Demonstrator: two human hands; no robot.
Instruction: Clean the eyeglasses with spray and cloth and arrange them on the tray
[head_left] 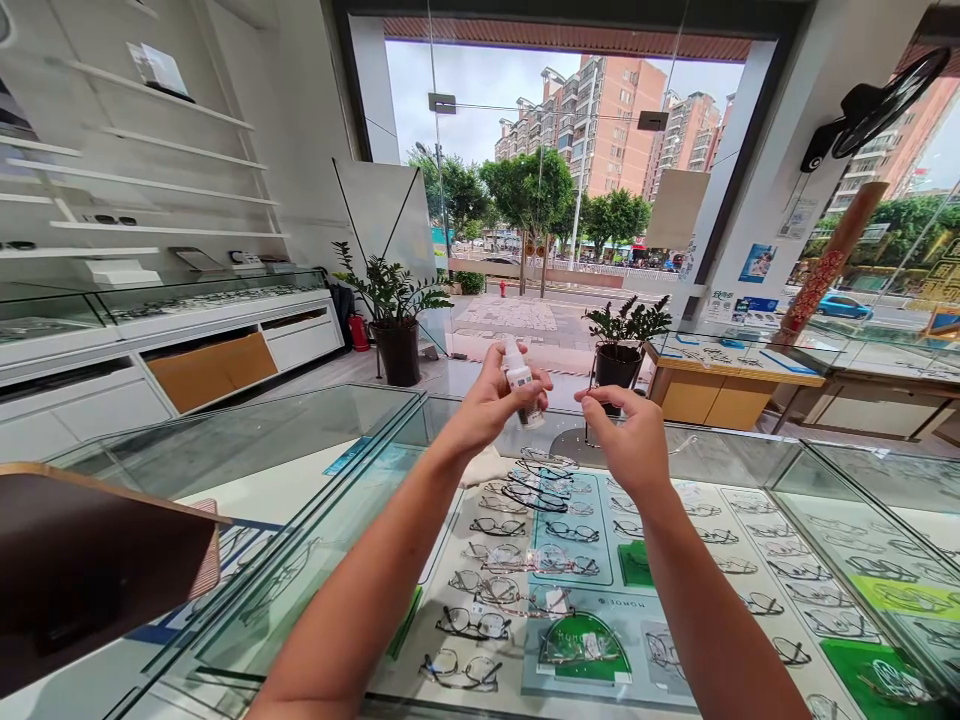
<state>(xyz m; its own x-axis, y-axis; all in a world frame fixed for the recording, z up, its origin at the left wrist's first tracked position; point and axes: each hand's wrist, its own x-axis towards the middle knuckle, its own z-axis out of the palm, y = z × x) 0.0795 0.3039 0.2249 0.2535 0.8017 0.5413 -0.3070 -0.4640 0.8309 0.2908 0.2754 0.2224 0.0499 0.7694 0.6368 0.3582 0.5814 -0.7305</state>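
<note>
Held up over the glass counter, my left hand (491,395) is closed around a small white spray bottle (519,378) with a pump top. The bottle tilts slightly, and its lower part shows past the fingers. Just to the right, my right hand (626,435) has its thumb and forefinger pinched together. What sits in that pinch is too thin and small to make out. A slim curved piece like a glasses temple (684,444) shows to the right of this hand. Below the hands are dark-framed glasses (536,495) and a pale cloth (486,468).
Rows of glasses (476,622) fill the display case around green and blue cards. A dark brown panel (82,580) juts in at left. Potted plants (397,350) stand beyond the counter before the glass front. A wooden display cabinet (720,385) is at right.
</note>
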